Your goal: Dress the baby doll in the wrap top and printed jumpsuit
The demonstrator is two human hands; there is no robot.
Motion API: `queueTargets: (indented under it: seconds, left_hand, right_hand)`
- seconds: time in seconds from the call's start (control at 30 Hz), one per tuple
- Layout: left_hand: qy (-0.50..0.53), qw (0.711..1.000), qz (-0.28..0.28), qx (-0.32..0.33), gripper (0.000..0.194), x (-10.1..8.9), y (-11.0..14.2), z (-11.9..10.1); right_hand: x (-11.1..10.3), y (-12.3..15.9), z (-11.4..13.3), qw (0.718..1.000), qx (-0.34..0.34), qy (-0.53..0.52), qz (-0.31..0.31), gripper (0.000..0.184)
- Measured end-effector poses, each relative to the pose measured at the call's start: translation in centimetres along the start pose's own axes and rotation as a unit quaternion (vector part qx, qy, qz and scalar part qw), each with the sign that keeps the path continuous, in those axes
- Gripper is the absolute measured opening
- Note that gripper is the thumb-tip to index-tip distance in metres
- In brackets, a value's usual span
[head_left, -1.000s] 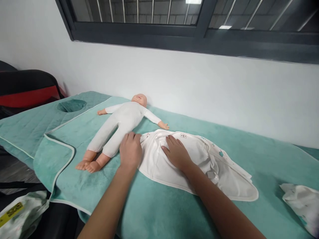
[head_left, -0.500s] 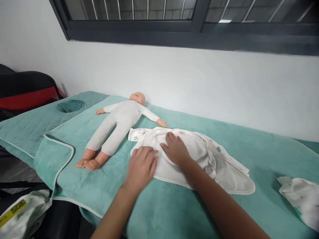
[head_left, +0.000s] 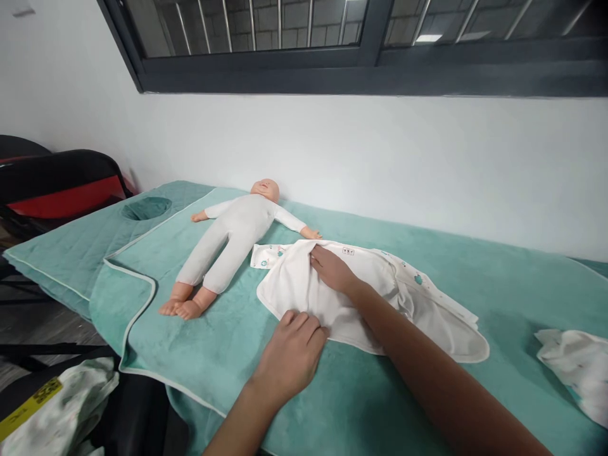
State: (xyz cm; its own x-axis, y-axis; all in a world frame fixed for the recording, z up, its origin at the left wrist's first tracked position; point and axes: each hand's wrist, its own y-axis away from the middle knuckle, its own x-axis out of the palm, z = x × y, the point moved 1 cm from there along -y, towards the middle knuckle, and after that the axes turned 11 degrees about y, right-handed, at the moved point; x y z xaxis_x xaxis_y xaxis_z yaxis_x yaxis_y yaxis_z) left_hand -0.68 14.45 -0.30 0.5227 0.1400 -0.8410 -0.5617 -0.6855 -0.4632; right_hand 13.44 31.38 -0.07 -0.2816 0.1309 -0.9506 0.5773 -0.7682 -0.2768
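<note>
A white baby shirt (head_left: pixel 368 278) with small green prints on its sleeves lies spread open on the green bed cover. My left hand (head_left: pixel 295 348) is curled closed at the shirt's lower hem, gripping the cloth there. Higher up, near the collar tag, my right hand (head_left: pixel 332 269) holds a raised fold of the front panel, its fingertips partly hidden by the cloth. To the left, a baby doll (head_left: pixel 242 221) in a white bodysuit lies on its back with arms spread. One of its hands almost touches the shirt's upper edge.
A crumpled white printed cloth (head_left: pixel 577 367) lies at the right. Another printed bundle with a yellow label (head_left: pixel 33 405) rests at the lower left. The bed (head_left: pixel 71 259) has a face hole and stands against a white wall below a barred window. A black-and-red chair (head_left: pixel 66 190) is beyond.
My left hand has moved down and right to the hem and closed on it. My right hand has gone from lying flat on the shirt to gripping a fold. The view has shifted slightly.
</note>
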Motion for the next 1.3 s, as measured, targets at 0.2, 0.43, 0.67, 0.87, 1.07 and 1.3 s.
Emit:
queueTargets:
  seconds: [0.2,0.43,0.67,0.87,1.07,1.3]
  left_hand:
    - [0.031,0.999,-0.009,-0.008,0.015,-0.2,0.0,-0.3]
    - [0.029,0.999,-0.023,-0.025,0.025,0.0,-0.2,-0.1]
    - [-0.002,0.999,-0.033,-0.036,0.029,-0.1,-0.2,-0.4]
    - [-0.009,0.999,-0.024,-0.048,0.028,-0.4,-0.2,-0.6]
    - [-0.012,0.998,-0.023,-0.061,0.030,-0.4,-0.2,-0.7]
    - [-0.011,0.998,-0.023,-0.065,0.030,-0.2,0.0,-0.6]
  right_hand:
    - [0.4,-0.1,0.1,0.997,0.020,0.067,0.025,0.042]
    - [0.6,0.5,0.5,0.991,0.006,0.128,0.027,0.045]
    - [-0.4,5.1,2.0,0.985,0.017,0.158,0.065,0.065]
    - [-4.9,14.0,4.5,0.990,-0.062,0.101,0.082,0.059]
    - [-8.1,23.2,2.2,0.988,0.033,0.152,0.010,0.047]
    - [-9.6,25.9,-0.6,0.973,0.042,0.225,-0.032,0.020]
